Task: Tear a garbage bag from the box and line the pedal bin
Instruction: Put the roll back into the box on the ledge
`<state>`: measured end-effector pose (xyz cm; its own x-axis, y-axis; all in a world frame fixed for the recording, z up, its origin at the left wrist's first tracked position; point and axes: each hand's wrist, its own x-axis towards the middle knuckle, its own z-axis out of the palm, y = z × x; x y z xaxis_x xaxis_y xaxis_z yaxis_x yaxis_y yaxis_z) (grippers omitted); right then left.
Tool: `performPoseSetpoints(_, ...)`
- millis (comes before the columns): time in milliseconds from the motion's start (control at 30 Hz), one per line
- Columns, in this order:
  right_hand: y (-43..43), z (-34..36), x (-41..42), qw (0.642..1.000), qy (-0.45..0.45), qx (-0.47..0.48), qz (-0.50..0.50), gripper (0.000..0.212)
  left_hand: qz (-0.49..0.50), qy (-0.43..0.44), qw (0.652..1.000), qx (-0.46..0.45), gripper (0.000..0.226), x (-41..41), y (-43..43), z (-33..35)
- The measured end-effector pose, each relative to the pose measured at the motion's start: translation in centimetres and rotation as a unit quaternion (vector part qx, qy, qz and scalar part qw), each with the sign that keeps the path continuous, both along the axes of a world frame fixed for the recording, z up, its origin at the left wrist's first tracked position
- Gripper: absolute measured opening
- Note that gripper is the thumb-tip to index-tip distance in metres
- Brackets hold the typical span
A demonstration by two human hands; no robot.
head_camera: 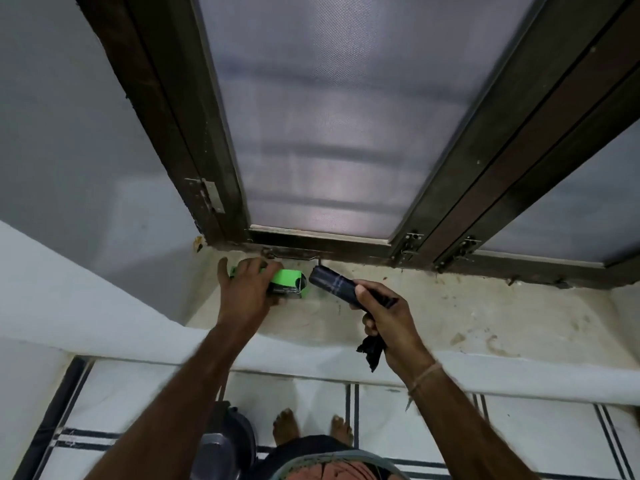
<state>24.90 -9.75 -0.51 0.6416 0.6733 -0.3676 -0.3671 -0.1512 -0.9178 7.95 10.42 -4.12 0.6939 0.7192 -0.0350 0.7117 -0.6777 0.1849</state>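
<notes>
Head view, single. Window (329, 116): frosted glass panes in a dark wooden frame (166, 133), shut; a metal hinge (209, 195) on the left post, two latches (410, 242) at the foot of the centre posts. Sill (467, 317): pale stone, stained and speckled, running below the frame. Wall (52, 133): plain grey, to the left of the window. Box (287, 280): small, bright green with a dark end, lying on its side on the left part of the sill, its open end facing right. Left hand (247, 289): over the box from above, fingers curled round its left half, holding it down on the sill. Roll (330, 282): black garbage bags wound tight, out of the box, tilted with its far end just beside the box's open end and not touching it. Right hand (384, 318): wrapped round the near end of the roll, thumb on top; a thread band (424, 375) on the wrist. Bag end (372, 349): a loose crumpled black piece hanging below the right hand. Bin (232, 438): dark, round-topped, on the floor below the sill, partly hidden by the left forearm, lid down. Floor (536, 438): white tiles with dark double lines. Feet (285, 426): bare, just right of the bin.
</notes>
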Motion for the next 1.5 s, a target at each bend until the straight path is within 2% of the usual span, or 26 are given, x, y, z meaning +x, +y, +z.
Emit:
performPoseSetpoints(167,0.3,0.0,-0.6,0.999,-0.027,0.002,-0.032,0.021,-0.012,-0.077,0.996,-0.037,0.063,-0.6,-0.8,1.4)
performPoseSetpoints(367,0.2,0.4,-1.2,0.997,-0.074,0.008,0.004,0.018,-0.012,-0.119,0.992,-0.036,0.063,-2.1,-0.4,3.0)
performPoseSetpoints(500,0.3,0.6,-0.7,0.99,-0.133,-0.014,0.039,0.016,-0.008,-0.125,0.991,-0.038,0.064,-3.0,0.3,3.8)
performPoseSetpoints(667,1.0,1.1,-0.7,0.972,-0.218,0.004,0.093,0.02,-0.005,-0.112,0.993,-0.022,0.066,-3.3,0.1,4.5)
performPoseSetpoints(1000,1.1,1.6,-1.1,0.932,-0.347,0.035,0.102,0.036,0.009,-0.11,0.994,-0.023,0.065,-3.9,-0.5,4.6)
performPoseSetpoints(1133,1.0,1.4,-1.2,0.941,-0.332,0.017,0.056,0.035,-0.005,-0.111,0.994,-0.02,0.064,-4.0,-1.0,4.6)
performPoseSetpoints(1333,0.8,1.4,-1.7,0.972,-0.234,-0.016,-0.021,0.022,-0.02,-0.11,0.994,-0.019,0.063,-3.7,-1.8,4.4)
performPoseSetpoints(1500,1.1,1.1,-1.5,0.984,-0.176,0.004,0.015,0.018,-0.043,-0.145,0.986,-0.068,0.063,-3.1,-2.5,4.2)
